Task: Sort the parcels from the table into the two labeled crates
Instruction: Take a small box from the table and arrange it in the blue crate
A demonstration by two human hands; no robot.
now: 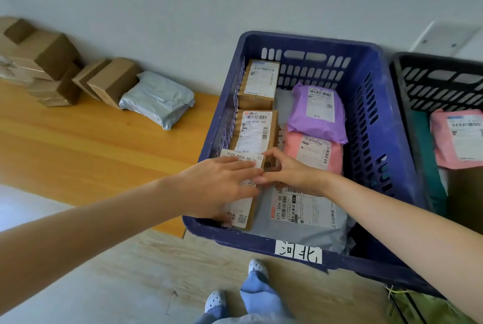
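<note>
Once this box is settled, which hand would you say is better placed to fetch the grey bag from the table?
Probably left. The left hand rests nearest the table, where the grey bag lies; the right hand grips the box deeper in the blue crate.

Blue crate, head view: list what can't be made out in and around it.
Head view only:
Cardboard box label: mostly covered by the left hand and right hand.
Grey mailer: partly hidden under the right forearm.
Black crate: cut off by the right edge; no label shows.
Stacked table boxes: cut by the left edge; no labels visible.
</note>
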